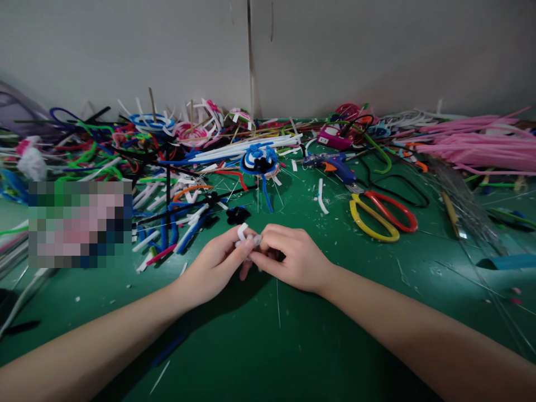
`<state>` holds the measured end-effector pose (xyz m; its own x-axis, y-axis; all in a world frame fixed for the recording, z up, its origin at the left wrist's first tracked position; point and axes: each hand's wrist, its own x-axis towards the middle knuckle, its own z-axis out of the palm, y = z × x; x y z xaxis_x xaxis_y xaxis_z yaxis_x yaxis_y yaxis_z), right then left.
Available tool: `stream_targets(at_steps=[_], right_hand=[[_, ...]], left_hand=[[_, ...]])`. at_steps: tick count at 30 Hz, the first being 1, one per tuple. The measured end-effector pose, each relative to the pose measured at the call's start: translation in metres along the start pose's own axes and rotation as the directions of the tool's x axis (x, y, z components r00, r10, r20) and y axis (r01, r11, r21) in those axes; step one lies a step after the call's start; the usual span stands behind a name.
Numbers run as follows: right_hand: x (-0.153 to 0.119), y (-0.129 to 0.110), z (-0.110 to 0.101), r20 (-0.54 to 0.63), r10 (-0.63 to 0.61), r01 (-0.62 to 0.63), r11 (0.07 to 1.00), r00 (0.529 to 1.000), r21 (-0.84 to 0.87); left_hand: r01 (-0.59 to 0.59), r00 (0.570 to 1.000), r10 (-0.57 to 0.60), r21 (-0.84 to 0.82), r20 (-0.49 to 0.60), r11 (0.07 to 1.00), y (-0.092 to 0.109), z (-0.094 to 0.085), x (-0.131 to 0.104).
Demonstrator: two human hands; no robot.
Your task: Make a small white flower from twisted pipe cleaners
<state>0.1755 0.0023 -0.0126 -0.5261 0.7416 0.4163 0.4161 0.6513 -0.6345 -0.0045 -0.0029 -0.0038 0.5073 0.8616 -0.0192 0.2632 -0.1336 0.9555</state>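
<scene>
Left hand: the left hand pinches the white curl between thumb and fingers, above the bench.
Right hand: the right hand meets it, thumb and bent fingers closed on the lower part of the same white curl; some fingertips are hidden.
White curl: small, fuzzy and bent round, between the two hands, over the middle of the bench; its lower part is mostly covered by fingers.
Scissors: the scissors, with one yellow and one red handle, lie to the right beyond the right hand, handles towards the near edge.
Glue gun: the blue glue gun with an orange trigger lies by the scissors' blades.
Short strip: a bent white strip lies left of the scissors.
Flowers: a blue and white flower stands out beyond the hands; a black flower lies nearer them.
Left side: blue and white cut stems are scattered.
Far right corner: a heap of pink stems.
Far edge: a magenta box sits near the grey wall.
</scene>
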Motion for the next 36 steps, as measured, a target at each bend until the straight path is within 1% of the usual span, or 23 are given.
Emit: stream_targets(at_steps=[7, 14, 19, 22, 25, 28, 29, 31, 34, 36], right_hand=[[0.0002, 0.0006, 0.0007, 0.033, 0.011, -0.010, 0.999, 0.999, -0.032], [-0.0001, 0.0004, 0.0006, 0.029, 0.014, -0.013, 1.000, 0.999, -0.025], [0.0003, -0.0004, 0.0002, 0.010, 0.031, -0.031, 0.999, 0.999, -0.009], [0.0003, -0.0007, 0.0004, -0.006, 0.049, -0.049, 0.999, 0.999, 0.007], [0.0003, -0.0011, 0.0004, -0.047, 0.082, -0.080, 0.996, 0.996, 0.032], [0.0006, -0.0015, -0.0006, -0.114, 0.166, -0.158, 0.984, 0.980, 0.079], [0.0008, -0.0016, -0.0011, -0.124, 0.200, -0.189, 0.977, 0.972, 0.101], [0.0011, -0.0014, -0.0020, -0.104, 0.232, -0.217, 0.967, 0.967, 0.136], [0.0014, -0.0008, -0.0026, -0.043, 0.172, -0.163, 0.974, 0.984, 0.154], [0.0014, -0.0010, -0.0025, -0.059, 0.119, -0.108, 0.981, 0.991, 0.161]], left_hand=[[0.012, 1.000, -0.012, 0.046, 0.014, 0.999, 0.0038, -0.0010, 0.0005], [0.000, 1.000, 0.000, 0.060, 0.011, 0.998, 0.0030, -0.0015, 0.0002], [-0.001, 1.000, 0.001, 0.034, -0.010, 0.999, 0.0007, -0.0005, -0.0004], [0.009, 0.999, -0.009, 0.000, -0.042, 1.000, 0.0008, 0.0007, 0.0000], [0.018, 0.997, -0.023, -0.064, -0.072, 0.998, 0.0014, 0.0013, 0.0009], [0.034, 0.995, -0.045, -0.117, -0.087, 0.993, 0.0012, 0.0013, 0.0009], [0.035, 0.995, -0.047, -0.127, -0.090, 0.991, 0.0008, 0.0012, 0.0004], [0.032, 0.995, -0.043, -0.135, -0.086, 0.990, -0.0002, 0.0010, -0.0009], [0.028, 0.997, -0.036, -0.132, -0.063, 0.991, -0.0006, 0.0013, -0.0025], [0.029, 0.997, -0.038, -0.136, -0.065, 0.990, 0.0003, 0.0017, -0.0025]])
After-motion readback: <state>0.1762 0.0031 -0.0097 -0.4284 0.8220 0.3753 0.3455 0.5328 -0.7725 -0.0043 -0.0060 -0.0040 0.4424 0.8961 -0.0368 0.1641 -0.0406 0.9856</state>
